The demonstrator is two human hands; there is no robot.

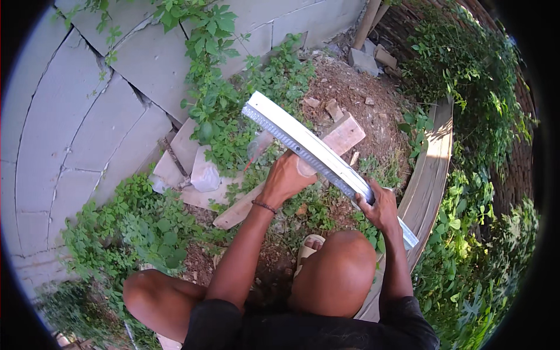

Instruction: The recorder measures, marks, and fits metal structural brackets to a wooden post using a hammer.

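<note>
A long, straight metal channel, pale on top with a dimpled grey side, slants from the upper middle down to the right in front of me. My right hand is closed around its lower right part, thumb on the near side. Against the channel's near side, around its middle, is my left hand, back upward and fingers bent. A translucent rounded thing shows between that hand and the channel; its kind is unclear. The left fingertips are partly hidden.
A hammer-like tool leans by a pale plastic bag at left. Broken boards and a block lie on soil among weeds. A block wall stands at left, a curved wooden plank at right. My knees are close below.
</note>
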